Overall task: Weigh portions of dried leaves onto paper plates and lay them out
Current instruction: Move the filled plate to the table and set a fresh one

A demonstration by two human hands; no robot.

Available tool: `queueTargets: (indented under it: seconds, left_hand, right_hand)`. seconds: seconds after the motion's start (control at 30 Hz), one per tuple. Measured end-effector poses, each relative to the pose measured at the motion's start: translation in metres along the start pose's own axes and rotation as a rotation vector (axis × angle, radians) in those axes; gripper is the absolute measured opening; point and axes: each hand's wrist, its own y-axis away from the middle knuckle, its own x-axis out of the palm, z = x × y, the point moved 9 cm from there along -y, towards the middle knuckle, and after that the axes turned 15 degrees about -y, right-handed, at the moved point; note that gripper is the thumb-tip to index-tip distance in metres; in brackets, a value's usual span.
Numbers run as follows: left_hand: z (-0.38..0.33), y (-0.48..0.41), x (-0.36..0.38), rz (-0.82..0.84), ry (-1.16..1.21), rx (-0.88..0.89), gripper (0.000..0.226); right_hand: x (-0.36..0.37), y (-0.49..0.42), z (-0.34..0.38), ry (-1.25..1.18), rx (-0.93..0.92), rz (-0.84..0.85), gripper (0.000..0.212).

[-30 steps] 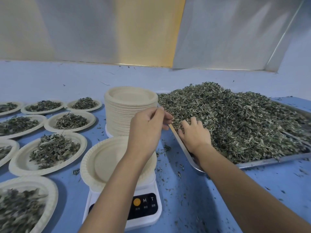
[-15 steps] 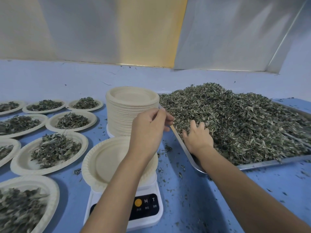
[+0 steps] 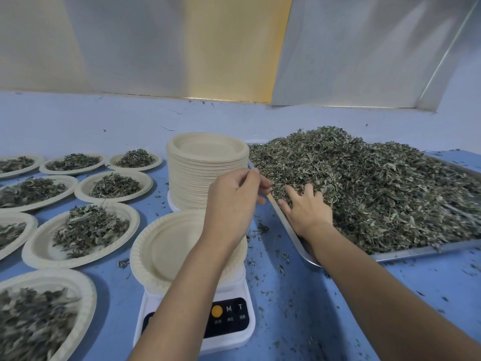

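Steel tray point(image 3: 421, 251), heaped with crinkly dried leaves point(image 3: 377, 191); my right hand point(image 3: 308, 212) spreads straight fingers into them. My left hand point(image 3: 231, 201) curls beside the rim, grip unclear. Ribbed paper plate point(image 3: 161, 246) tops the scale point(image 3: 234, 332).

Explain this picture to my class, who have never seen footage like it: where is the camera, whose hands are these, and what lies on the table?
There is no machine here. A person wears a camera on the head, so you look down along both bare arms. The left hand hovers with curled fingers near the stack of empty paper plates; whether it pinches anything is not clear. The right hand rests with spread fingers on the big heap of dried leaves, which fills a metal tray. In front stands a white kitchen scale with one empty plate on it. To the left, on the blue table, lie filled plates, each with a portion of leaves. Loose bits of leaf are scattered on the table.
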Motion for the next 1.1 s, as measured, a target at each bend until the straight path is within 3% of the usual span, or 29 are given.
queueTargets:
  seconds: [0.17, 0.43, 0.63, 0.87, 1.1]
  left_hand:
    - [0.001, 0.0, 0.002, 0.007, -0.011, 0.001, 0.037]
    - [0.001, 0.001, 0.003, 0.014, -0.024, 0.007, 0.037]
    - [0.003, 0.001, 0.005, 0.027, -0.004, -0.017, 0.036]
    - [0.01, 0.005, 0.013, 0.056, 0.0, -0.068, 0.034]
    - [0.015, 0.009, 0.021, 0.072, -0.098, -0.083, 0.035]
  right_hand:
    - [0.007, 0.001, 0.013, 0.021, -0.117, 0.101, 0.035]
    - [0.006, -0.001, 0.004, -0.18, 0.003, 0.082, 0.023]
    - [-0.018, -0.002, -0.014, -0.552, 0.133, -0.119, 0.025]
    - [-0.022, 0.003, -0.055, -0.993, 0.402, -0.2, 0.03]
    - [-0.039, 0.008, -0.043, -0.707, 0.196, -0.214, 0.025]
